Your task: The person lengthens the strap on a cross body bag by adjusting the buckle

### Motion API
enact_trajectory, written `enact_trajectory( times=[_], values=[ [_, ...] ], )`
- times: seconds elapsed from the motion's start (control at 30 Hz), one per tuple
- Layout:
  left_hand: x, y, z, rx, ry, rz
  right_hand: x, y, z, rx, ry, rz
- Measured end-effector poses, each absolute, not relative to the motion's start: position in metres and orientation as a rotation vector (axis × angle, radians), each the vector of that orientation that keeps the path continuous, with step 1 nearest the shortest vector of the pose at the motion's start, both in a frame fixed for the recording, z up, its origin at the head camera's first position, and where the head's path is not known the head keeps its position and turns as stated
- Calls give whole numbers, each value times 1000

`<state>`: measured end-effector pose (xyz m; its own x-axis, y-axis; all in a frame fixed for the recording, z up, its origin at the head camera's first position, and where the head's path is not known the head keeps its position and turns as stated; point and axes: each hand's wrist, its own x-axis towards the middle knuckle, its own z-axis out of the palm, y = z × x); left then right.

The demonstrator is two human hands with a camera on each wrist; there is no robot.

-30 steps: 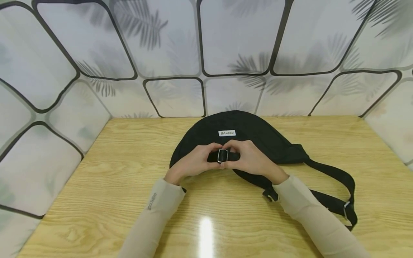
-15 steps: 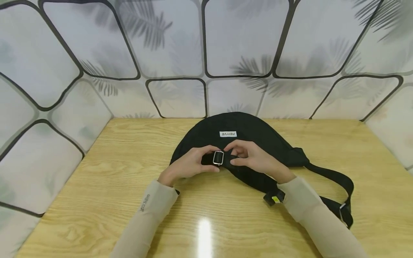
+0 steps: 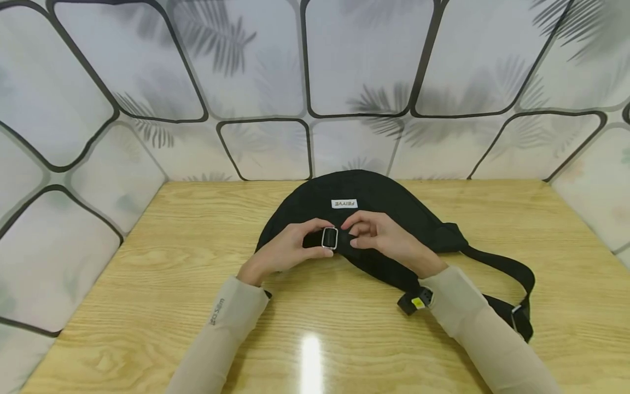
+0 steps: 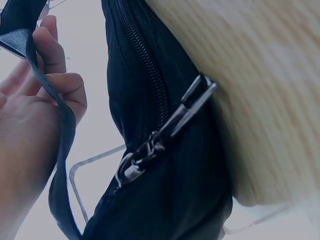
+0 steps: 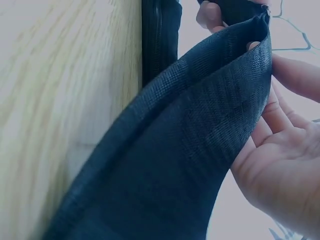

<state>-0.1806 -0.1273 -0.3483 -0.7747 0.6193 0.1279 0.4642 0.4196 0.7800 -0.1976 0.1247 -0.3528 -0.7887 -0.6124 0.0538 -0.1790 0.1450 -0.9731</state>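
A black waist bag (image 3: 374, 191) with a white label lies on the table. Above its lower edge my left hand (image 3: 280, 249) holds the strap's metal slider buckle (image 3: 330, 238) between thumb and forefinger. Just right of it, my right hand (image 3: 391, 241) pinches the black strap (image 3: 346, 243) with curled fingers. In the right wrist view the strap (image 5: 200, 115) hangs doubled from the right hand (image 5: 280, 150). The left wrist view has the left hand (image 4: 40, 100) beside the bag's zipper, whose metal pull (image 4: 175, 120) hangs in front.
A black clip with a yellow mark (image 3: 417, 302) lies by the right sleeve. More strap (image 3: 512, 268) loops over the wooden table (image 3: 197, 219) at the right, with another metal slider (image 3: 518, 317). A patterned fabric wall (image 3: 354, 54) stands behind.
My hands have drawn apart: the left went slightly left with the slider buckle, the right shifted right along the strap. The clip by the right sleeve now shows its yellow mark.
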Motion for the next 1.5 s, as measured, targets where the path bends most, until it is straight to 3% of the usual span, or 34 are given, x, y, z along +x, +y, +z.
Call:
enact_trajectory(
  times=[0.53, 1.5],
  values=[
    [-180, -125, -346, 992, 2503, 1279, -200, 127, -355, -584, 2177, -1552],
    [-177, -119, -349, 997, 2361, 1319, -185, 107, -356, -464, 1969, -1890]
  ],
)
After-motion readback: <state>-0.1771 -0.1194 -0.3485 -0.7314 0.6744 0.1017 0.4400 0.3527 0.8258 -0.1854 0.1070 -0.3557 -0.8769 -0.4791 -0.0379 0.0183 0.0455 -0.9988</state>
